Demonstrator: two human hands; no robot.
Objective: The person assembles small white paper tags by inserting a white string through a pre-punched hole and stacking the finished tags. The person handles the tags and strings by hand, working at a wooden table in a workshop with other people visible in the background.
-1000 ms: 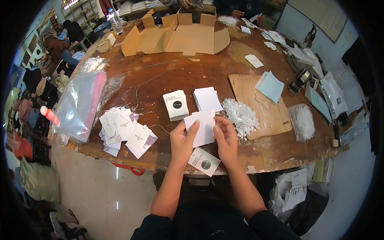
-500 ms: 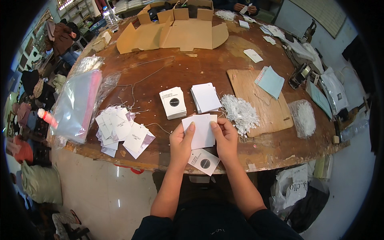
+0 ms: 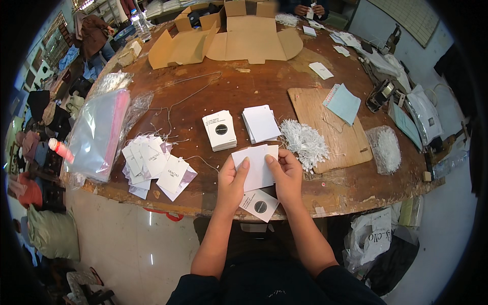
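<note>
A few blank white cards (image 3: 254, 175) are held between both hands above the table's near edge, slightly fanned. My left hand (image 3: 232, 180) grips their left side, thumb on top. My right hand (image 3: 286, 175) pinches the right side, its thumb lying across the upper right corner. Just below them a printed card with a black round mark (image 3: 260, 207) lies at the table edge. Beyond the hands stand a stack of printed cards (image 3: 220, 131) and a stack of blank white cards (image 3: 261, 124). A bundle of white tag strings (image 3: 305, 144) lies beside my right hand.
Strung white tags (image 3: 152, 165) are heaped at left, near clear plastic bags (image 3: 99, 134). At right are a wooden board (image 3: 351, 145), a blue-green notebook (image 3: 343, 104) and a bagged string bundle (image 3: 385, 150). Opened cardboard boxes (image 3: 249, 43) and another person's hands (image 3: 310, 11) are at the far side.
The held cards have shifted and fanned a little under my right thumb. At the far side, the open cardboard box flap has moved right. A person at far left has shifted.
</note>
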